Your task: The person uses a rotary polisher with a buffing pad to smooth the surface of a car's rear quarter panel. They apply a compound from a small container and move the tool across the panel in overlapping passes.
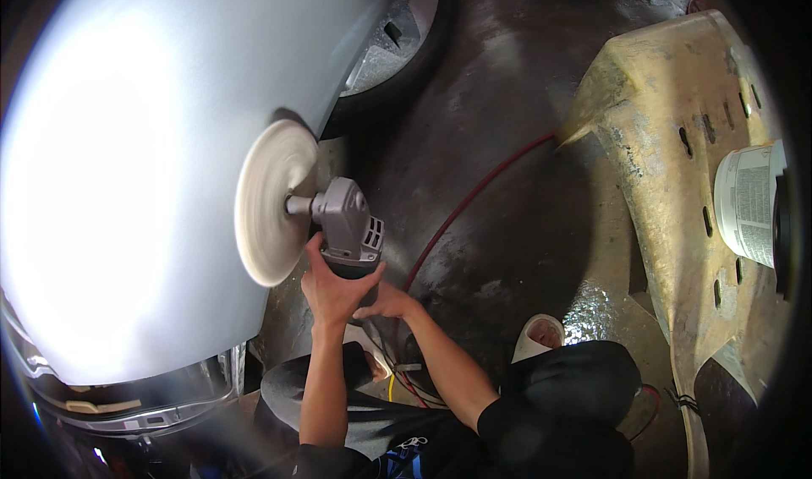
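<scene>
A power polisher [342,217] with a grey gear head is held in both of my hands, in the middle of the view. My left hand [332,291] is closed around its body just behind the head. Further back, my right hand [386,301] grips the rear of the tool, its fingers partly hidden behind it. The round cream-coloured polishing pad [272,204] stands on edge against the side of a silver-grey car panel [228,65]. Its face against the panel is hidden, and its surface is streaked by spinning.
A car wheel [394,43] is just beyond the pad, a lamp assembly [161,407] at the lower left. A red hose [482,181] crosses the wet floor. On the right a worn yellowish slotted panel [668,98] carries a white tub [748,204]. Cords lie near my sandalled feet.
</scene>
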Available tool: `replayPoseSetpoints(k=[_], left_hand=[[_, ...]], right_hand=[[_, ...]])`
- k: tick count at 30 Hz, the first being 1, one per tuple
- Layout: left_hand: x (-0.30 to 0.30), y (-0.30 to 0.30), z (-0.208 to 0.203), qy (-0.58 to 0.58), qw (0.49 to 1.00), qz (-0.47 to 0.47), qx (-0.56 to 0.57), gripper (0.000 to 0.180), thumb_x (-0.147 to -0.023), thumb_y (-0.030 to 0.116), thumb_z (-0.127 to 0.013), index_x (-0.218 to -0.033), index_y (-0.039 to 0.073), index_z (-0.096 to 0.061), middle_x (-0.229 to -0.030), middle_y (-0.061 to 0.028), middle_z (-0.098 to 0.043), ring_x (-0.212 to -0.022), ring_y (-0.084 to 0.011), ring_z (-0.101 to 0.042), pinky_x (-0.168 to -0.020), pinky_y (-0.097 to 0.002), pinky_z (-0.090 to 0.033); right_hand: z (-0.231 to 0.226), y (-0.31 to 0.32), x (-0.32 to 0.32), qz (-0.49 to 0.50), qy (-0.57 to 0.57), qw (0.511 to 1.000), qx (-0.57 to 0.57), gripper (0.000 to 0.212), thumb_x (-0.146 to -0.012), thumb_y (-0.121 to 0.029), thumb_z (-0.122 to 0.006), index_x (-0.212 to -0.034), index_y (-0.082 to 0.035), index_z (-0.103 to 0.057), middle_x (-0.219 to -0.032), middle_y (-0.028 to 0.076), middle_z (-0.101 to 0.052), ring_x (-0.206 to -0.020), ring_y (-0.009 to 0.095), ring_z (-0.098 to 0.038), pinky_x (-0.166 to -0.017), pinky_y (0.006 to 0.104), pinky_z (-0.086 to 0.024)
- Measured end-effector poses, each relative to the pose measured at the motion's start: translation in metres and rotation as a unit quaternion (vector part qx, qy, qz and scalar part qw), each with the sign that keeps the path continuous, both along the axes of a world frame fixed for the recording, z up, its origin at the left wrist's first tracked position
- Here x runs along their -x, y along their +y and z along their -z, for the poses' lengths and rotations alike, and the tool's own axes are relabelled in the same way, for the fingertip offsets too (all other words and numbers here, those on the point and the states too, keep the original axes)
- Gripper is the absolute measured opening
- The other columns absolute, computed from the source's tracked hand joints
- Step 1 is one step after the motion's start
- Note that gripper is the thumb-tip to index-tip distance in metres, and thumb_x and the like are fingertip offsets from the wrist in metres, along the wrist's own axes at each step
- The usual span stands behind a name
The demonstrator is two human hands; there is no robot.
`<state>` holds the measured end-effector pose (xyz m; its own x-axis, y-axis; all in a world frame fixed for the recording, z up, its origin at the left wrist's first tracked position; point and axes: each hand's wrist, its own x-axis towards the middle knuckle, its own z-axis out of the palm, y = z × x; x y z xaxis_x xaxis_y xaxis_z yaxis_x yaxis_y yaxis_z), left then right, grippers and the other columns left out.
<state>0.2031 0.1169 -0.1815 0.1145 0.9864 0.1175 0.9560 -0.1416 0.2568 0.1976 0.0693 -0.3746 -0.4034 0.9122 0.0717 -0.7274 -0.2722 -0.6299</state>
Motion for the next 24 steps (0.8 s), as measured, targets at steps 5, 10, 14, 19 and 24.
replayPoseSetpoints(k=[5, 10, 14, 19, 24], left_hand=[[-0.051, 0.040, -0.001, -0.094, 0.993, 0.066, -0.041, 0.094, -0.058, 0.038, -0.094, -0.131, 0.010, -0.040, -0.103, -0.0201, -0.070, -0.094, -0.0379, -0.071, -0.078, -0.0445, -0.057], [-0.157, 0.120, -0.008, -0.133, 0.985, 0.109, -0.008, 0.096, -0.058, 0.045, -0.091, -0.135, 0.012, -0.042, -0.111, -0.0206, -0.069, -0.106, -0.0397, -0.067, -0.092, -0.0453, -0.052], [-0.215, 0.167, -0.015, -0.031, 0.991, 0.126, 0.009, 0.105, -0.059, 0.051, -0.087, -0.144, 0.015, -0.037, -0.114, -0.0252, -0.068, -0.109, -0.0415, -0.066, -0.097, -0.0453, -0.051], [-0.194, 0.158, -0.010, -0.052, 0.989, 0.134, 0.021, 0.103, -0.056, 0.051, -0.090, -0.138, 0.012, -0.043, -0.115, -0.0219, -0.069, -0.110, -0.0388, -0.066, -0.093, -0.0444, -0.052], [-0.082, 0.092, 0.009, -0.118, 0.987, 0.111, 0.023, 0.097, -0.058, 0.040, -0.093, -0.135, 0.011, -0.042, -0.110, -0.0219, -0.070, -0.104, -0.0400, -0.069, -0.088, -0.0469, -0.054]], right_hand=[[-0.002, 0.040, -0.076, 0.107, -0.075, 0.991, 0.015, 0.083, -0.064, -0.015, -0.093, -0.135, -0.002, -0.053, -0.128, 0.007, -0.062, -0.120, 0.018, -0.054, -0.106, 0.0351, -0.042], [-0.008, 0.110, -0.171, 0.197, -0.030, 0.979, 0.042, 0.058, -0.068, -0.008, -0.090, -0.119, -0.001, -0.063, -0.111, 0.006, -0.068, -0.105, 0.016, -0.062, -0.094, 0.0340, -0.048], [-0.024, 0.143, -0.224, 0.163, 0.014, 0.984, 0.067, 0.037, -0.069, -0.003, -0.085, -0.102, -0.002, -0.067, -0.093, 0.006, -0.069, -0.089, 0.017, -0.066, -0.088, 0.0325, -0.050], [-0.020, 0.133, -0.197, 0.174, 0.018, 0.981, 0.078, 0.040, -0.068, 0.000, -0.083, -0.104, -0.003, -0.064, -0.091, 0.005, -0.069, -0.088, 0.017, -0.066, -0.087, 0.0334, -0.050], [0.011, 0.078, -0.095, 0.057, -0.033, 0.995, 0.078, 0.060, -0.068, 0.001, -0.086, -0.122, -0.003, -0.059, -0.109, 0.006, -0.067, -0.102, 0.017, -0.065, -0.093, 0.0356, -0.051]])
